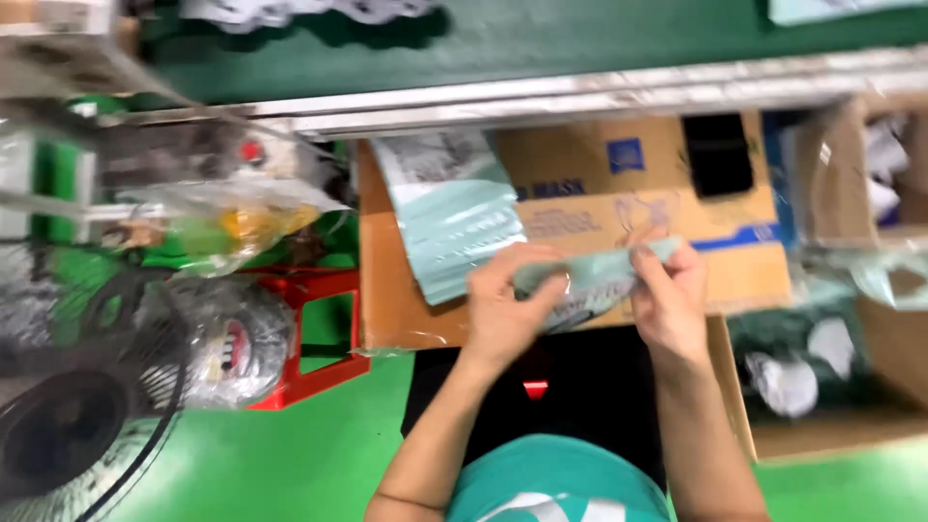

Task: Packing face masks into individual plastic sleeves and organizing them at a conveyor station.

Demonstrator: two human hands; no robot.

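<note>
Both my hands hold one pale green flat pack in clear plastic wrap (590,280) over the brown cardboard box (580,193). Its long axis runs sideways between them. My left hand (507,309) fingers are closed around one end, my right hand (669,302) fingers pinch the other end.

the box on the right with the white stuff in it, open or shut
Open. The cardboard box shows its inside, with white pieces lying in it and its wall flaps standing apart. The picture is blurred, so what the pieces are cannot be told.
</note>
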